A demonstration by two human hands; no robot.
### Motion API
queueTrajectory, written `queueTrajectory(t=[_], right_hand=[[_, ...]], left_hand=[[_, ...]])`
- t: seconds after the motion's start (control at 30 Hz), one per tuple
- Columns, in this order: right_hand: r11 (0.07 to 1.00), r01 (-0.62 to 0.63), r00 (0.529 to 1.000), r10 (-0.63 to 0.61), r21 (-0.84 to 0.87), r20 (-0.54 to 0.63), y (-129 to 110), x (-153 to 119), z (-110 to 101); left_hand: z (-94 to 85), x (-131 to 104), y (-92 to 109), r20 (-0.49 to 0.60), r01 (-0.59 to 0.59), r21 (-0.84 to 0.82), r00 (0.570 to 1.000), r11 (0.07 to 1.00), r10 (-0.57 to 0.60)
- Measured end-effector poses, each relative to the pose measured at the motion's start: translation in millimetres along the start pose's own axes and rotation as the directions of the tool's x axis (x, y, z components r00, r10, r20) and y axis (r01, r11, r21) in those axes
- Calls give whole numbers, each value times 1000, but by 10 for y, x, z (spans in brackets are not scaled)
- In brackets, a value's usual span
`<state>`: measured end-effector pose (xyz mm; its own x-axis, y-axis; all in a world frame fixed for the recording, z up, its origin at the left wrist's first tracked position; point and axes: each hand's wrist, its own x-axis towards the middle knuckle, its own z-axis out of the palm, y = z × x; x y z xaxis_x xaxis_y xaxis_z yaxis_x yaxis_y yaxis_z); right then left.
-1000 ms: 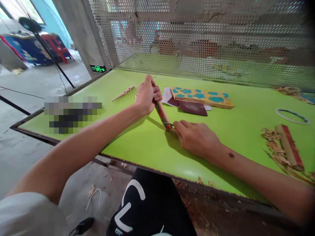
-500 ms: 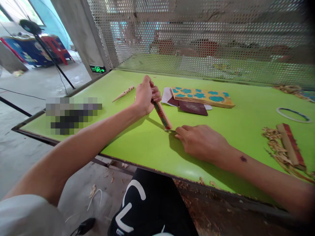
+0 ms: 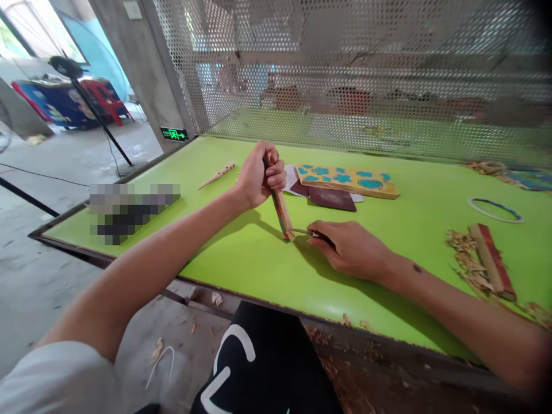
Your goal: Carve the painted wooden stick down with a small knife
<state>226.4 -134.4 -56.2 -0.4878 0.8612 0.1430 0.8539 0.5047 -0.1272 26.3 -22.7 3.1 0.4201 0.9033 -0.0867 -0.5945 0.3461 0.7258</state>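
My left hand (image 3: 264,174) is wrapped round the upper end of a wooden stick (image 3: 281,213) with a patterned red and green face. The stick slants down, its lower end at the green table (image 3: 241,259). Closed round a dark handle, my right hand (image 3: 345,247) holds a carving knife (image 3: 305,232), its thin blade against the stick's lower end. Just behind lie a dark red sandpaper sheet (image 3: 332,199) and a yellow board (image 3: 349,181) with turquoise shapes. A pointed, notched wooden piece (image 3: 217,175) lies left of my left hand.
Wood shavings (image 3: 468,261) lie beside a red-sided wooden block (image 3: 492,261) at the right, with a white ring (image 3: 495,210) behind them. A perforated metal screen (image 3: 302,75) rises along the table's back. At the left is a pixelated patch.
The stick has become steeper, its lower end shifting slightly left and down. The knife blade now shows more clearly across its end. The whole view has shifted a little.
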Motion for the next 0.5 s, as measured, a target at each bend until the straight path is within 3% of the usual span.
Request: queueTrajectory(t=[0.23,0.5], right_hand=[[975,54,998,-60,-217,-21,-146,75,75],[959,-25,998,39,-281,44,-370,139,64]], left_hand=[[-35,69,-68,-57,-99,50,993,994,102],[-85,159,-101,-223,-177,7,959,984,174]])
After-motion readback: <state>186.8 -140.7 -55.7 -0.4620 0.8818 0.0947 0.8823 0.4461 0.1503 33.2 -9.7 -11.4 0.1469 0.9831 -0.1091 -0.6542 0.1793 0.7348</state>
